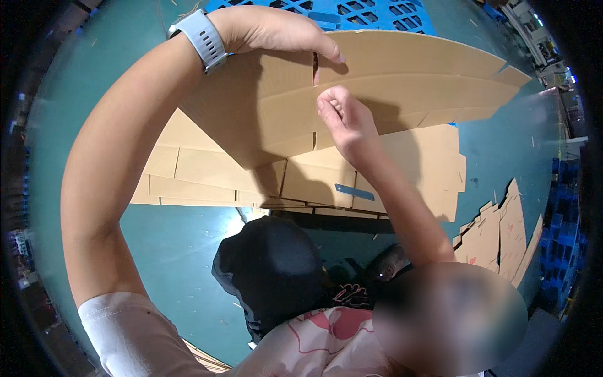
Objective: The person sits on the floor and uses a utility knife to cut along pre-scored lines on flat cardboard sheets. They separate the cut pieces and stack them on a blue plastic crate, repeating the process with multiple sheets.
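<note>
My left hand (276, 30), with a pale watch band at the wrist, grips the upper edge of a brown cardboard sheet (402, 69). The thumb lies over the front face; the fingers are hidden behind. The sheet is tilted up and has a narrow slot beside the thumb and another cut at its lower edge. In front of it, my right hand (345, 119) is closed in a fist near the middle of the sheet, with nothing visible in it. Whether its knuckles touch the board I cannot tell. Below lies a stack of flat cardboard (207, 169).
A thin blue-grey strip (355, 191) with a small hole rests on the stack, close to my right forearm. Behind the sheet is a blue plastic pallet (377, 14). Torn cardboard pieces (493, 235) lie on the green floor (496, 157) at the right.
</note>
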A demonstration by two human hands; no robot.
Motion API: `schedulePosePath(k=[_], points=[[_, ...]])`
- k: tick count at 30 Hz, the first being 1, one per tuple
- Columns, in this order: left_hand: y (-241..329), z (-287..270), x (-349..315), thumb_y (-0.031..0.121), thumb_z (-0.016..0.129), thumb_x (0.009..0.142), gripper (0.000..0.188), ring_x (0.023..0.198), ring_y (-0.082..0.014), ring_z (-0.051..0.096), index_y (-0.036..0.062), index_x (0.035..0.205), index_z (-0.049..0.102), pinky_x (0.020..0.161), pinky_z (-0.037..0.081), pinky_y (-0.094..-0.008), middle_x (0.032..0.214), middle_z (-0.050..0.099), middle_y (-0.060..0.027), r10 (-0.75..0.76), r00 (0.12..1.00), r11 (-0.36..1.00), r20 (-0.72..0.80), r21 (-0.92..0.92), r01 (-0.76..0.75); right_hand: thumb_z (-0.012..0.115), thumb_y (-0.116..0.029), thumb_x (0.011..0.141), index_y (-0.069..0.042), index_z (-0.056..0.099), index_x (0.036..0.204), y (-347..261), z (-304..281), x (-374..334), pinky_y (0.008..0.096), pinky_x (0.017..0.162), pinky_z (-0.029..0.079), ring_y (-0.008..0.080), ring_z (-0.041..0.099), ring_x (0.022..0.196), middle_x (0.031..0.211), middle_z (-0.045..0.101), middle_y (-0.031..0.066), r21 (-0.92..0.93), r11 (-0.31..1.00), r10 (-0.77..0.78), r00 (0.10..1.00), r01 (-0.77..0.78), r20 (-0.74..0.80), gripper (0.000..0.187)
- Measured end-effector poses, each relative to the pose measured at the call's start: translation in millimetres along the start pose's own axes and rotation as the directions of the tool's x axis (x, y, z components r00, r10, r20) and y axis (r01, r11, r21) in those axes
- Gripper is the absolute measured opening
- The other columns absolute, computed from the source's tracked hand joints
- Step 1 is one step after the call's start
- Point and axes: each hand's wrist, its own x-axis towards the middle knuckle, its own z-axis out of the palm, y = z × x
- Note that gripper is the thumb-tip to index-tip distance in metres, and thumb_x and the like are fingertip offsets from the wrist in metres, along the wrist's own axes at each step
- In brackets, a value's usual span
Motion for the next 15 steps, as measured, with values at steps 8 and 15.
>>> schedulePosePath(k=[8,15], points=[[-1,-2,0,0.053,0.058,0.086,0.061,0.085,-0.012,0.061,0.0008,0.118,0.062,0.078,0.048,-0.0245,0.098,0.067,-0.0075,-0.011,1.0,0.997,0.011,0.08,0.01,0.058,-0.009,0.089,-0.001,0.052,0.089,0,17,-2,0.0342,0.064,0.046,0.0259,0.056,0.068,0.078,0.056,0.0149,0.096,0.992,0.088,0.99,-0.077,-0.114,0.01],[-4,1,1,0.055,0.061,0.085,0.059,0.08,-0.0108,0.061,0.0016,0.111,0.065,0.073,0.049,-0.0251,0.088,0.067,-0.0063,-0.011,1.0,0.999,-0.022,0.044,0.012,0.059,-0.008,0.088,-0.001,0.053,0.088,0,16,-2,0.0359,0.066,0.047,0.0279,0.059,0.071,0.08,0.059,0.0151,0.114,0.99,0.096,0.989,-0.083,-0.113,0.009]])
